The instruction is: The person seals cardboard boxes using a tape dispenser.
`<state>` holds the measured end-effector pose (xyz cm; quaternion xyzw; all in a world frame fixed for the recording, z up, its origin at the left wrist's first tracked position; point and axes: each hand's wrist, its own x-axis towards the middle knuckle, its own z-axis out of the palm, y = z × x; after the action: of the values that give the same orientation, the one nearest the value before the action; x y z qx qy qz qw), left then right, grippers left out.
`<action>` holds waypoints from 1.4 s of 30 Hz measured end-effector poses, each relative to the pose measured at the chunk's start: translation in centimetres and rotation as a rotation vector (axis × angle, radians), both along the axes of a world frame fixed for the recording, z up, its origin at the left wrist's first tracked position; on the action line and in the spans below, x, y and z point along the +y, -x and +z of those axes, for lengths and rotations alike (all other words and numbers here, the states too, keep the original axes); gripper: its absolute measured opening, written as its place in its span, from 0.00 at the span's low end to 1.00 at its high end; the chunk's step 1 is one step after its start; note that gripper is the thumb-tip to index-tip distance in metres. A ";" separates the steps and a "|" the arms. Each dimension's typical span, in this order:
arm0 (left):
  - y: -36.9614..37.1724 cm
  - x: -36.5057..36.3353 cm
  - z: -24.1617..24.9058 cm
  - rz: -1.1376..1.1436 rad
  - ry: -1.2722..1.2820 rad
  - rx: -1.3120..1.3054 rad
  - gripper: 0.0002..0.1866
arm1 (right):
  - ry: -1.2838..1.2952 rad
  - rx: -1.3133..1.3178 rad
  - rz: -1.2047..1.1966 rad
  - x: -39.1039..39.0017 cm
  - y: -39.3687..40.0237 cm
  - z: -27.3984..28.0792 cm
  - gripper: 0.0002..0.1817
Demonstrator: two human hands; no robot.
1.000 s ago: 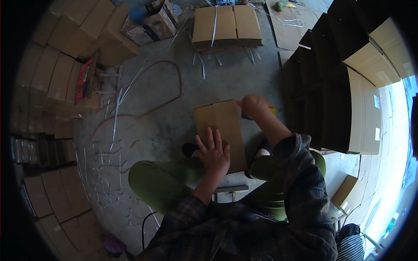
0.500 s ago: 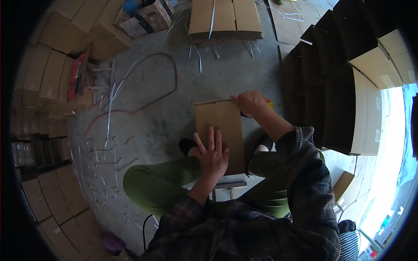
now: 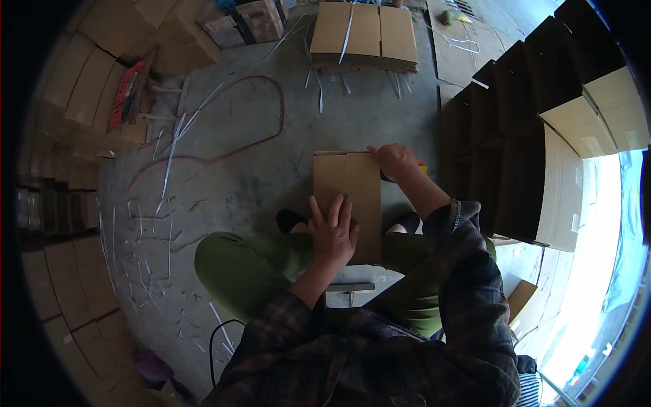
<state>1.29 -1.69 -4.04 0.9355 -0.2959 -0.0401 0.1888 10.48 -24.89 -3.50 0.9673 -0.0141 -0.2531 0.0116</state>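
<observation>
A closed brown cardboard box (image 3: 356, 183) stands between my knees. My left hand (image 3: 333, 234) lies on its upper face with the fingers spread, holding nothing. At the box's far right corner is my right hand (image 3: 395, 161), its fingers curled and closed. A yellow and dark object (image 3: 423, 167) shows in part behind that hand; most of it is hidden, and it appears to be in the grip.
Flat cardboard (image 3: 363, 30) is stacked ahead. Open cartons (image 3: 508, 156) rise at the right, and boxes (image 3: 81, 74) line the left. White straps (image 3: 178, 136) and a reddish strap (image 3: 281, 108) lie on the floor. A small bench (image 3: 350, 287) is below the box.
The view has shifted slightly, so the box and both hands sit a little differently in it. My left hand remains spread on the box and my right hand stays at its far corner.
</observation>
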 end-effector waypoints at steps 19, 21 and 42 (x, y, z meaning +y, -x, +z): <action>-0.1 0.5 -0.1 0.052 0.160 -0.006 0.33 | -1.155 -0.271 -0.407 5.0 1.5 8.7 0.14; -0.4 0.6 0.4 0.071 0.192 -0.002 0.34 | -1.158 -0.195 -0.379 5.5 0.7 7.3 0.14; -9.4 4.1 1.6 0.762 1.470 1.268 0.30 | -0.889 -0.091 -0.286 5.4 -0.8 8.8 0.17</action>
<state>10.68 2.40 -2.43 0.4287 0.2211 -0.2716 0.8328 11.26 -19.48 5.28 0.8769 -0.0377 -0.1910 -0.4395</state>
